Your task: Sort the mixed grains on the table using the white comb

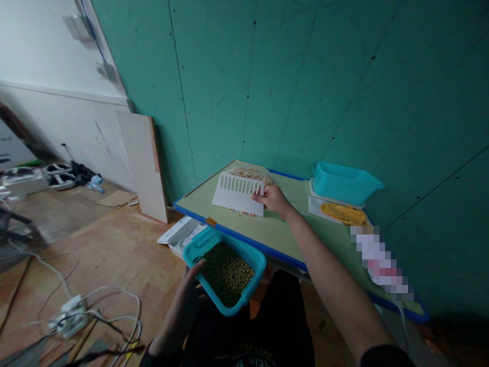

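Observation:
My left hand grips the left rim of a turquoise plastic bin, held just below the table's front edge. Inside lie dark green beans and pale yellowish beans. Over the table, my right hand is closed on the right end of a white slotted scraper, a flat plate with a row of long slots along its upper side. Behind the plate, a heap of mixed pale and brown grains spreads on the tabletop. A few pale pieces show at its lower edge.
The greenish table has blue edging and stands against a green wall. At its right are another turquoise bin, a yellow cloth and a blurred-out item. Cables and a power strip lie on the floor at left.

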The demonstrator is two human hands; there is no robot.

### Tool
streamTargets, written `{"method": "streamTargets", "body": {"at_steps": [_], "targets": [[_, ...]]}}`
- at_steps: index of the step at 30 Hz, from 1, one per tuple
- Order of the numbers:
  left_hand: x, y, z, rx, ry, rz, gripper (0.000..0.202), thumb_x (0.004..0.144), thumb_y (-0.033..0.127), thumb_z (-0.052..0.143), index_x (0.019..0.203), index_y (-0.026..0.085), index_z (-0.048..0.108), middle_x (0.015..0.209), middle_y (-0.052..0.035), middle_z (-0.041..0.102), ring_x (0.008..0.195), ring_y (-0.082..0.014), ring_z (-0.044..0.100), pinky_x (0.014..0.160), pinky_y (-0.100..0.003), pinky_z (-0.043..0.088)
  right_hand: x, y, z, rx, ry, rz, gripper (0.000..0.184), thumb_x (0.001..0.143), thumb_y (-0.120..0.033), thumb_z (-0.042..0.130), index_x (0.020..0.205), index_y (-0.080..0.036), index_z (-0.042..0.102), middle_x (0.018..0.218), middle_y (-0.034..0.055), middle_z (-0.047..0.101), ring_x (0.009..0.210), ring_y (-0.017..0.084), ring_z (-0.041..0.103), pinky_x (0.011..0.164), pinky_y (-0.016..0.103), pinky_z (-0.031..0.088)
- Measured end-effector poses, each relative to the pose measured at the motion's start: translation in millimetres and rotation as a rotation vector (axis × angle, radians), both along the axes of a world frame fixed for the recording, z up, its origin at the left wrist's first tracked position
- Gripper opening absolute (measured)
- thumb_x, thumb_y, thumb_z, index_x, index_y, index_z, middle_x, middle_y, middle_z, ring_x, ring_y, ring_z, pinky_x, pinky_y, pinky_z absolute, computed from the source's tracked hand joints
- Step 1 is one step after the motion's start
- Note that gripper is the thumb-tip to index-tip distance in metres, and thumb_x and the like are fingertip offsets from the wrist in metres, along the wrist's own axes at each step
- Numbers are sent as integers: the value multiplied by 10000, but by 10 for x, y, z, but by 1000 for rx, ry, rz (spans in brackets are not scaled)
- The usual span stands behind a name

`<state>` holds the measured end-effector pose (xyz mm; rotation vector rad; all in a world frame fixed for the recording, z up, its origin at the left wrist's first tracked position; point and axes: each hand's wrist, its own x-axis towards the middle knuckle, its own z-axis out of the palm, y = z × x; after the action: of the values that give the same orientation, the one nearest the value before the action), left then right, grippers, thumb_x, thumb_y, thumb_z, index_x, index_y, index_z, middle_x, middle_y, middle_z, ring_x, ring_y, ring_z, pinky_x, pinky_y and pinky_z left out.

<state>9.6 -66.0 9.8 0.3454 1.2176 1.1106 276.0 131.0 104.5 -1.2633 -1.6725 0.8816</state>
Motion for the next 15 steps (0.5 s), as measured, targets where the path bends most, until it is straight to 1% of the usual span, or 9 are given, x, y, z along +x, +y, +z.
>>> {"method": "streamTargets", "body": {"at_steps": [4,7,10,15], "targets": [[5,-1,-73,18,15,5,816,677,519,850,1403,316,538,1062,-92,767,1052,-367,730,719,-394,598,-11,-35,20,-24,37,23,241,714,-333,839,789,-125,742,745,60,744,667,196,679,578,285,537],[3,11,-89,13,30,3,819,686,533,844,1412,327,527,1078,-90,760,1026,-357,739,701,-382,594,-13,-50,29,-46,51,38,250,699,-344,853,771,-134,738,737,57,743,663,199,680,561,281,540],[2,11,-77,7,27,-6,844,680,526,852,1426,313,521,1050,-98,761,989,-357,745,692,-381,590,-14,-49,33,-59,78,27,256,702,-350,850,799,-140,741,742,57,747,659,202,685,552,284,544],[-5,-17,-21,31,18,-9,864,642,516,877,1410,325,532,1059,-105,762,969,-375,743,697,-408,598,-23,-32,20,-44,80,9,195,715,-290,824,788,-134,733,765,63,757,670,192,684,572,273,542]]}}
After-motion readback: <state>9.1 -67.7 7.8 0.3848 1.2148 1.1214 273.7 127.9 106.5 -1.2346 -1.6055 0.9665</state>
